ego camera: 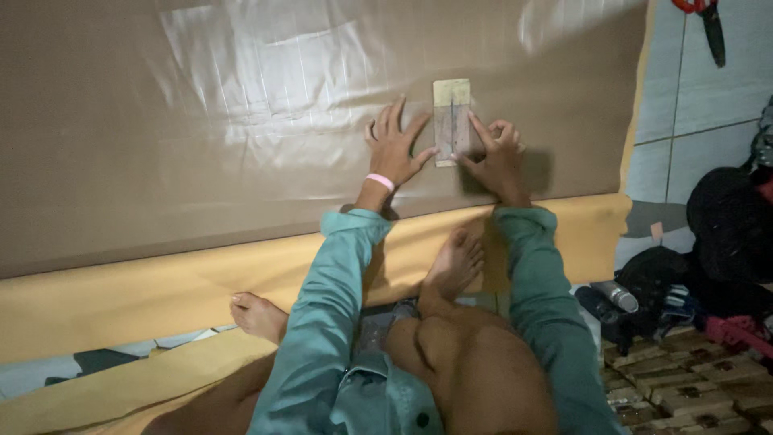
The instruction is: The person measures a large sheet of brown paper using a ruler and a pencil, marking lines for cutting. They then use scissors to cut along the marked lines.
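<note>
A small rectangular template point(451, 121), pale with a yellowish top end, lies flat on a large shiny brown sheet point(201, 137) spread over the floor. My left hand point(394, 145) rests flat on the sheet with fingers spread, its thumb touching the template's left edge. A pink band circles that wrist. My right hand point(498, 153) presses against the template's right side, index finger stretched along its edge. Whether that hand holds a pen is hidden. Both arms wear teal sleeves.
A yellow-tan sheet edge point(161, 290) runs under the brown one. My bare feet point(455, 262) rest near it. Dark bags and clothes point(708, 266) pile up at the right, with stacked wooden blocks point(684, 387) below. Red-handled scissors point(708, 24) lie on tiles at top right.
</note>
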